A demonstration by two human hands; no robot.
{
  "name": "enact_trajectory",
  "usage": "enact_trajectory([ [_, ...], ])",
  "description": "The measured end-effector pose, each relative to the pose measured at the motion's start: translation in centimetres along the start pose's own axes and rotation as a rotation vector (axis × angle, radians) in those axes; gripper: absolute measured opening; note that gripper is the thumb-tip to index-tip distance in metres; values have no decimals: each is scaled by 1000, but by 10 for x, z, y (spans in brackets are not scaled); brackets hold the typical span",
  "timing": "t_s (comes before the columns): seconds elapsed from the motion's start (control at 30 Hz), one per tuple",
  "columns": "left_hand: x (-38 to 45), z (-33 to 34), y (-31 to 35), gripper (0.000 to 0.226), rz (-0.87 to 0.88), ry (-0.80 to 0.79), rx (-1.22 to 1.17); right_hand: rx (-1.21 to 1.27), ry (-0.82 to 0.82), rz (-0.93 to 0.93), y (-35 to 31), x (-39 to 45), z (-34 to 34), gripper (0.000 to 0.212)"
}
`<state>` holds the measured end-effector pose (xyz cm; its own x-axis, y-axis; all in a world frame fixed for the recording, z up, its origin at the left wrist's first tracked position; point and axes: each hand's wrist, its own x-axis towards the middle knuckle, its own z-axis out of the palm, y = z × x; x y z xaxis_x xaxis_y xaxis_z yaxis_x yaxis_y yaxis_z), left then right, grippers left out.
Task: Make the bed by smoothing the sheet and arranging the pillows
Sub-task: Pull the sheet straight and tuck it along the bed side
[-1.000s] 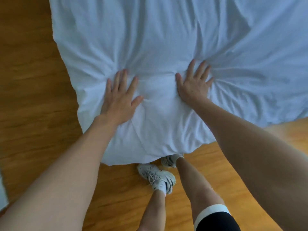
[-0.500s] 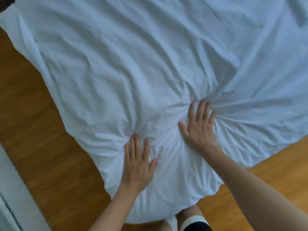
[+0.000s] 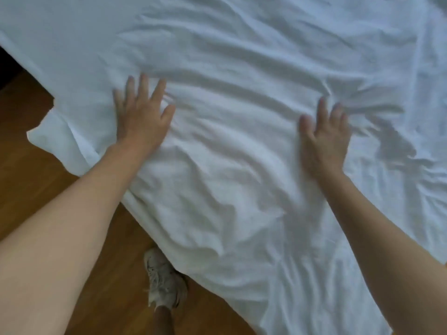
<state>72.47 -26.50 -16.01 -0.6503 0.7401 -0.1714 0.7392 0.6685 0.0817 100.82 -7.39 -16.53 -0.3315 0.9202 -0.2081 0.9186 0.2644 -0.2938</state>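
Note:
A white wrinkled sheet [image 3: 242, 68] covers the bed and fills most of the head view. My left hand [image 3: 142, 114] lies flat on it near the bed's left corner, fingers straight and spread. Farther right, my right hand [image 3: 324, 134] presses flat on the sheet too, slightly blurred. Long creases run between and beyond the two hands. The sheet's edge [image 3: 60, 141] hangs over the corner toward the floor. No pillow is in view.
A wooden floor [image 3: 36, 194] lies left of and below the bed. My shoe [image 3: 164, 281] stands on it close against the bed's near edge. A dark gap [image 3: 7, 66] shows at the far left beside the bed.
Both hands have slid apart across the sheet, the left toward the left corner and the right farther right. The bunched folds between them have spread out. The view has shifted.

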Motion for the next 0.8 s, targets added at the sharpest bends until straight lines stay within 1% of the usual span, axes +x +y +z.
enact_trajectory([
  [0.07,-1,17,-71,62,-122,-125,-2,-132,-65,-78,-48,-38,45,72],
  [0.13,-17,30,-137,67,-225,-203,-88,-154,-134,-167,-105,-83,86,74],
  [0.17,-25,35,-164,70,-247,-230,-138,-153,-159,-176,-130,-101,100,74],
  [0.2,-32,38,-187,71,-224,-275,-145,-159,-176,-170,-149,-113,110,73],
  [0.27,-45,41,-217,65,-78,-384,-11,-193,-210,-151,-169,-120,119,73],
  [0.3,-50,42,-224,61,3,-409,57,-218,-235,-144,-173,-120,118,73],
  [0.33,-54,41,-227,56,65,-391,100,-238,-260,-140,-174,-120,115,73],
  [0.43,-55,27,-224,35,210,-206,90,-244,-317,-105,-178,-125,104,73],
  [0.47,-52,22,-226,31,258,-162,80,-246,-329,-87,-179,-128,103,73],
  [0.53,-43,11,-235,34,358,-96,109,-250,-336,-67,-183,-136,102,72],
  [0.6,-30,2,-247,32,466,-60,171,-243,-334,-56,-182,-136,103,71],
  [0.63,-21,-2,-253,31,518,-67,217,-239,-325,-49,-181,-135,104,71],
  [0.67,-13,-7,-258,37,556,-107,283,-240,-304,-47,-180,-135,105,70],
  [0.73,4,-19,-268,61,604,-210,448,-254,-222,-50,-182,-139,110,69],
  [0.8,17,-25,-278,75,684,-254,524,-224,-145,-2,-193,-142,115,69],
])
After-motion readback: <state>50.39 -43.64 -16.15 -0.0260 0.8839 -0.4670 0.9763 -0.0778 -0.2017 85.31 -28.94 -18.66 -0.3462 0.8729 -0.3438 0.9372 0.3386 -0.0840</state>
